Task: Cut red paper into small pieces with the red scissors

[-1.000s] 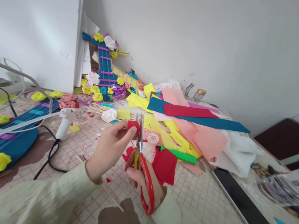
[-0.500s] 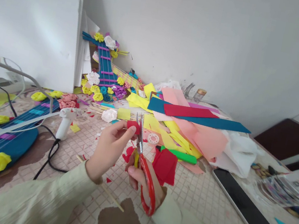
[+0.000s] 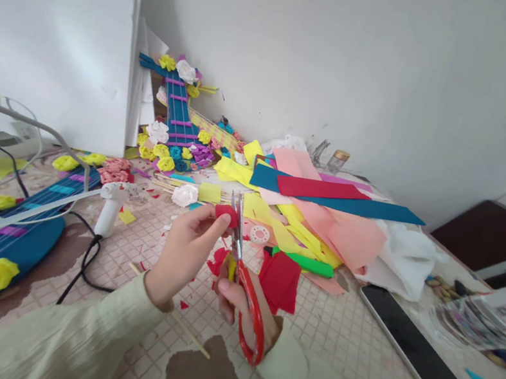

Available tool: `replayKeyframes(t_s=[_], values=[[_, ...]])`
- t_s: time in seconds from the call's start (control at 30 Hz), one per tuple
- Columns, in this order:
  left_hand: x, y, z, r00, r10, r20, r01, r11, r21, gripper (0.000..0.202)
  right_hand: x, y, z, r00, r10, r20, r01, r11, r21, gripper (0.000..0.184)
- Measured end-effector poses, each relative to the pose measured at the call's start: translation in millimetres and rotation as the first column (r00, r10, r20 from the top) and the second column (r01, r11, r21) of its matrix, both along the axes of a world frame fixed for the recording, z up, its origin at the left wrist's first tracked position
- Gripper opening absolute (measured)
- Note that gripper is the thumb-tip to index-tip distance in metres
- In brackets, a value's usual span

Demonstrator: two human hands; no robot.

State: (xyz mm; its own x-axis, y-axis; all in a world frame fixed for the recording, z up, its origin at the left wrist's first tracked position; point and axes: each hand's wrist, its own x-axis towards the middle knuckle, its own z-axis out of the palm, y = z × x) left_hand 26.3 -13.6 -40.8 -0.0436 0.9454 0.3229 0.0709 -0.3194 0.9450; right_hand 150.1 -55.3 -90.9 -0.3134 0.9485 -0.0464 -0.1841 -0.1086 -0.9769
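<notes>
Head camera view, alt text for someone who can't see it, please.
A person's left hand pinches red paper right by scissors gripped in the right hand. Colored paper strips, a phone and a glue gun surround them on a table.

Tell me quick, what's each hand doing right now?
Left hand: closed, pinching a small red piece.
Right hand: closed, holding red-handled scissors.
</notes>
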Motion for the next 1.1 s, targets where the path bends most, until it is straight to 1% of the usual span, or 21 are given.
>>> replayKeyframes(t_s=[0.23, 0.57, 0.83, 0.97, 1.1], values=[[0.6, -0.3, 2.3, 1.000, 0.014, 0.002, -0.014, 1.000, 0.002, 0.018, 0.4, -1.4, -0.2, 1.000, -0.006, 0.000, 0.006, 1.000, -0.030, 0.025], [-0.8, 0.2, 4.3, 1.000, 0.022, -0.016, -0.022, 1.000, 0.018, 0.020, -0.8, -1.5, 2.1, 1.000, 0.018, -0.001, -0.018, 0.998, -0.061, 0.030], [-2.3, 2.5, 0.9, 1.000, 0.007, -0.012, -0.007, 1.000, -0.003, 0.020, -0.7, -1.6, 1.4, 1.000, 0.018, 0.004, -0.018, 0.998, -0.063, 0.032], [-2.3, 1.7, 5.6, 0.999, 0.023, -0.026, -0.023, 1.000, 0.019, 0.020, 0.2, -1.7, -0.7, 1.000, 0.021, 0.012, -0.020, 0.998, -0.066, 0.032], [-2.4, 0.9, 10.0, 1.000, 0.024, -0.003, -0.024, 0.999, 0.038, 0.022, 0.5, -2.5, -1.6, 1.000, 0.019, 0.019, -0.017, 0.997, -0.081, 0.031]])
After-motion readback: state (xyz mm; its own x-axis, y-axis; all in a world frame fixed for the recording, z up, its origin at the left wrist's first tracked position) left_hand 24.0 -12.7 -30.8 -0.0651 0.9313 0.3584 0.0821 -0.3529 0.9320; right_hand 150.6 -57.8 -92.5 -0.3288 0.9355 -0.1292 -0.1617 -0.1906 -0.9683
